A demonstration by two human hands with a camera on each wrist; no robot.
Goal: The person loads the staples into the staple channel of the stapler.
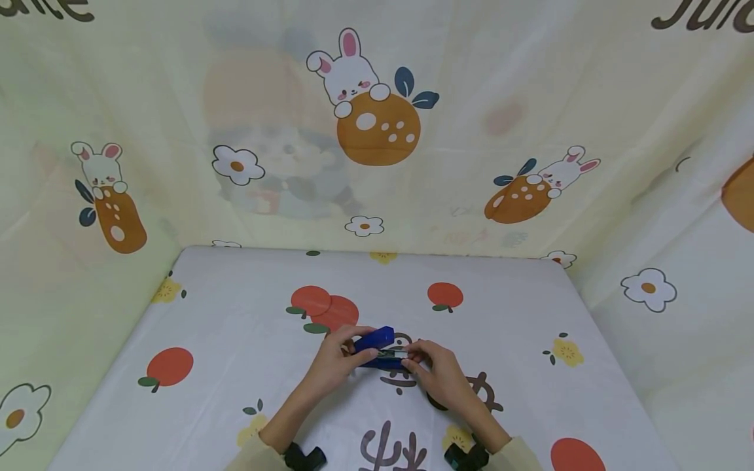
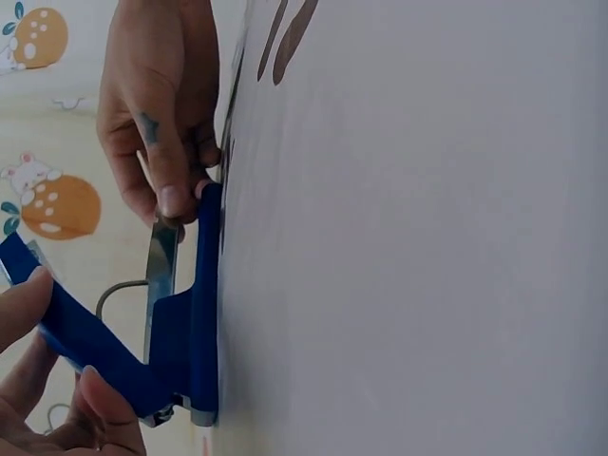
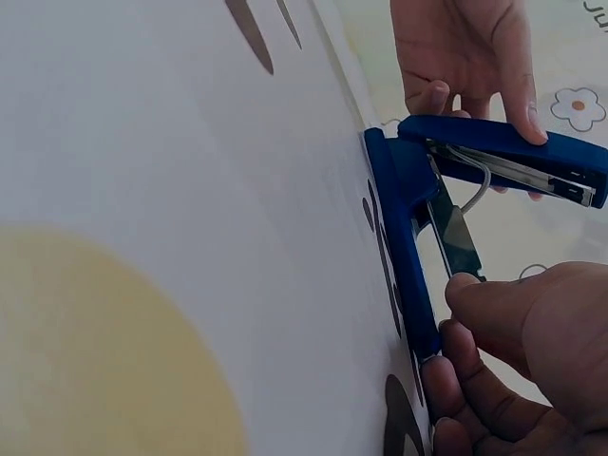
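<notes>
A blue stapler [image 1: 377,339] stands opened up on the table, between the two hands in the head view. My left hand [image 1: 336,356] grips its raised top cover [image 2: 85,332], thumb on one side and fingers on the other. Below the cover, the metal staple magazine [image 3: 454,228] shows, with a thin curved wire bridging it and the cover. At the front end, my right hand [image 1: 438,369] pinches the magazine tip between thumb and finger. Other right fingers touch the front of the blue base [image 2: 204,304], which sits right at the tabletop.
The table has a white cloth [image 1: 247,340] printed with red fruit, yellow flowers and brown drawings. Pale curtains [image 1: 448,196] with rabbit prints hang behind and at both sides. Black wrist devices [image 1: 303,458] sit near the cream sleeves at the front.
</notes>
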